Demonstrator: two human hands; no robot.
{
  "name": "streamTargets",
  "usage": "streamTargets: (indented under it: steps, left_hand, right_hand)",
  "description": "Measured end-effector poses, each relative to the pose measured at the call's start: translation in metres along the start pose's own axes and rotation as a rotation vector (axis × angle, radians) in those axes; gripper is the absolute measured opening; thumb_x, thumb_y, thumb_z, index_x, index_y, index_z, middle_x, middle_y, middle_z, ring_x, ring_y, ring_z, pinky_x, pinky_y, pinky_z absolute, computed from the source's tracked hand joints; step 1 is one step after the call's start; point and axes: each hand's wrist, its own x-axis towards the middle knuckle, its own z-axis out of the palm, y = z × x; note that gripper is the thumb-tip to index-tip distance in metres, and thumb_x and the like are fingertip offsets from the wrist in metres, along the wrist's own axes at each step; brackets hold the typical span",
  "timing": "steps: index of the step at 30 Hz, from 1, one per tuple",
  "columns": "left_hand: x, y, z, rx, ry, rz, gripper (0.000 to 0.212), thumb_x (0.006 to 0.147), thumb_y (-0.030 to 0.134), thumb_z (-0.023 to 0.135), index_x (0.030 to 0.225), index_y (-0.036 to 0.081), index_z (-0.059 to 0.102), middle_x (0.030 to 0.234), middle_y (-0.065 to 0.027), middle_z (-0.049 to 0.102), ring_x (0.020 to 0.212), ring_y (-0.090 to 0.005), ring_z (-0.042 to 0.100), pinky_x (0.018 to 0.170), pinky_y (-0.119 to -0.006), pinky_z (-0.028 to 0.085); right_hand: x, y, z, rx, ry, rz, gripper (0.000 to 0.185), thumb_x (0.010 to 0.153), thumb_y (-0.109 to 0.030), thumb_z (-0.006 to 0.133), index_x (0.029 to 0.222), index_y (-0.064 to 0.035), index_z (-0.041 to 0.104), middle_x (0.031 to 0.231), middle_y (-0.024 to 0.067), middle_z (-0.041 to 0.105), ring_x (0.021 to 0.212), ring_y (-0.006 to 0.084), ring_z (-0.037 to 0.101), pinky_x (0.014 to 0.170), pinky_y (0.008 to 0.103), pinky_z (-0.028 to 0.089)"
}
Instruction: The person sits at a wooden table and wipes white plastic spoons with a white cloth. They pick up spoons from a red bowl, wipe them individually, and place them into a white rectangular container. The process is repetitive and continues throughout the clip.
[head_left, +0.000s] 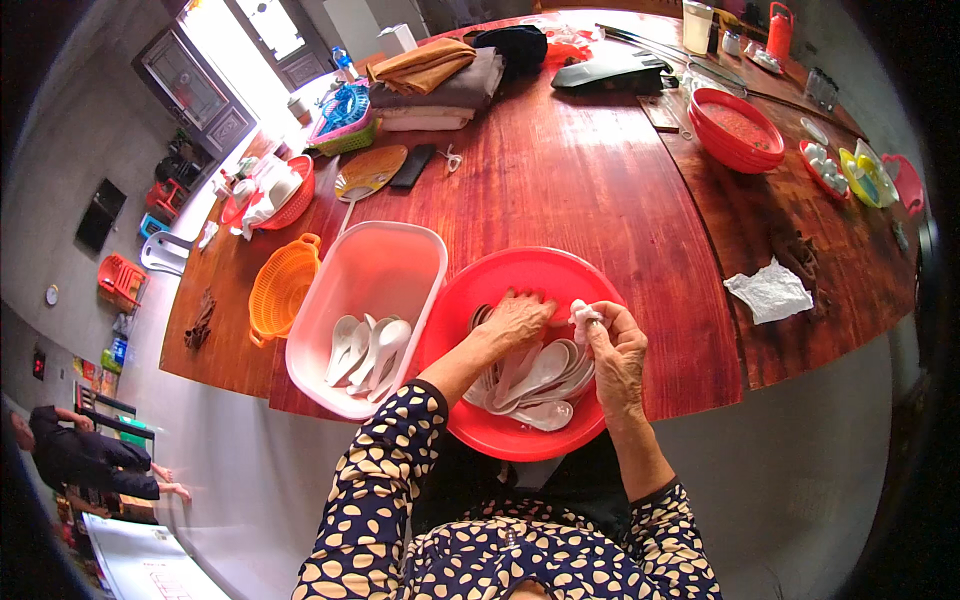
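Note:
My left hand (517, 319) reaches down into a round red plastic basin (525, 259), fingertips low among its contents. Whether those fingers grip anything is hidden. White soup spoons (536, 375) lie heaped in the basin, below and beside that hand. Over the basin's right side, my right hand (621, 341) pinches a small crumpled white cloth or paper wad (583, 313) between thumb and fingers. Left of the basin stands a whitish-pink rectangular plastic tub (375, 247), with several more white spoons (371, 352) at its near end.
An orange colander (283, 289) stands left of the tub. A red basket of dishes (289, 202), a hand fan (371, 172) and folded cloths (439, 82) lie farther back. At right are a crumpled white paper towel (769, 292) and red bowls (735, 131). A person (90, 454) sits far left.

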Motion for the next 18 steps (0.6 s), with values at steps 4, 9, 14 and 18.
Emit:
streamTargets:
  steps: [4,9,14,18]
  left_hand:
    - [-0.007,0.004,-0.011,0.015,0.086,0.015,0.030,0.073,0.011,0.057,0.101,0.005,0.048,0.101,-0.0165,0.054,0.096,-0.0323,0.054,0.077,-0.044,0.044]
    - [-0.028,0.003,-0.020,-0.229,0.274,-0.031,0.021,0.081,0.012,0.054,0.099,0.004,0.046,0.094,-0.0146,0.054,0.087,-0.0262,0.056,0.069,-0.039,0.047]
    - [-0.051,0.002,-0.026,-1.539,0.217,-0.454,0.015,0.092,0.022,0.047,0.099,0.008,0.045,0.076,-0.0014,0.055,0.054,-0.0056,0.049,0.042,-0.019,0.037]
    - [-0.067,0.006,-0.023,-1.995,0.314,-0.476,0.023,0.093,0.032,0.043,0.099,0.010,0.050,0.079,-0.0020,0.056,0.055,-0.0072,0.048,0.041,-0.021,0.035]
  right_hand:
    - [0.000,0.002,0.000,0.015,0.006,-0.003,0.010,0.087,-0.006,0.053,0.096,-0.0015,0.057,0.082,0.0005,0.060,0.069,0.0033,0.052,0.060,0.0148,0.041]
    - [0.002,0.007,-0.002,-0.024,-0.023,-0.019,0.010,0.087,-0.005,0.051,0.095,-0.0010,0.056,0.083,0.0009,0.060,0.069,0.0046,0.053,0.060,0.0163,0.043]
    - [0.023,0.017,0.002,-0.524,-0.191,-0.132,0.009,0.084,-0.005,0.054,0.092,-0.0011,0.056,0.073,0.0087,0.057,0.066,0.0176,0.055,0.060,0.0287,0.047]
    - [0.058,0.017,0.022,-1.104,-0.390,-0.327,0.012,0.081,-0.010,0.054,0.089,-0.0019,0.055,0.082,0.0181,0.056,0.074,0.0333,0.058,0.064,0.0420,0.048]
